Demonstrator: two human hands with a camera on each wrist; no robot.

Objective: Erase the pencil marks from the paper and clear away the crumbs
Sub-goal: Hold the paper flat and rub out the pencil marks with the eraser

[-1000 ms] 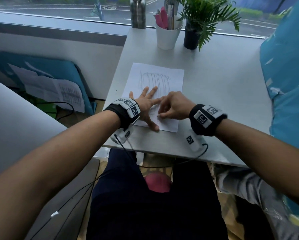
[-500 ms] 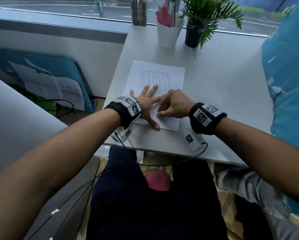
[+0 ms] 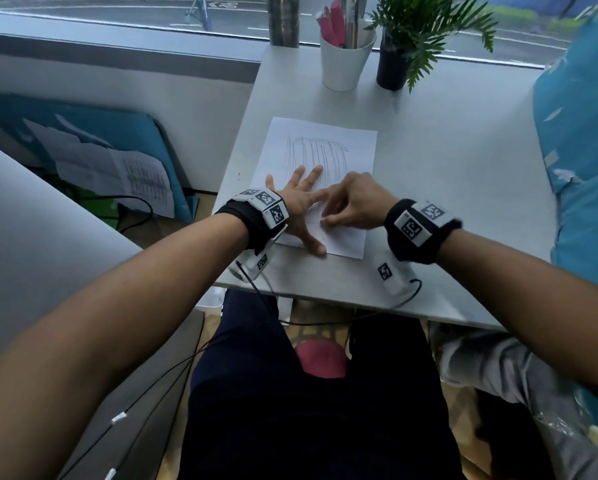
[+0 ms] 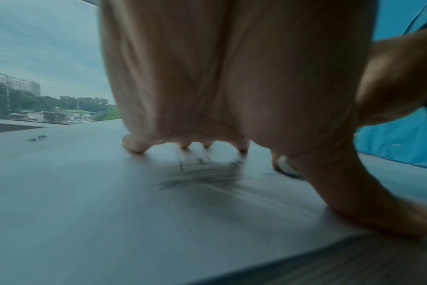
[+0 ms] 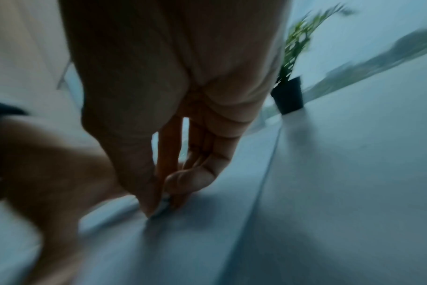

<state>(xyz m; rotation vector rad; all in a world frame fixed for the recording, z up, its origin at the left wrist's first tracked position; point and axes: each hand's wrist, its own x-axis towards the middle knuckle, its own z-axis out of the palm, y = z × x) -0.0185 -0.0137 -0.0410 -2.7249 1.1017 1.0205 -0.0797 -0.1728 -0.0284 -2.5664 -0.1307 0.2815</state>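
A white sheet of paper (image 3: 353, 147) with grey pencil marks (image 3: 320, 152) lies on the white table (image 3: 446, 188). My left hand (image 3: 302, 206) lies flat on the sheet's near half, fingers spread, holding it down. In the left wrist view the left hand's fingertips (image 4: 134, 145) press the paper (image 4: 85, 192) beside smeared pencil marks (image 4: 200, 173). My right hand (image 3: 353, 206) pinches a small white eraser (image 5: 165, 205) between thumb and fingers and presses it on the sheet, just right of the left hand. The eraser is barely visible in the head view.
A white cup of pens (image 3: 344, 60), a potted plant (image 3: 394, 64) and a metal bottle (image 3: 283, 19) stand at the table's far edge by the window. A blue cushion (image 3: 581, 161) lies along the right. Papers (image 3: 117, 171) lie on the floor to the left.
My right hand has shifted slightly on the paper with a rubbing motion. My left hand has stayed flat on the sheet. The head view has tilted a little.
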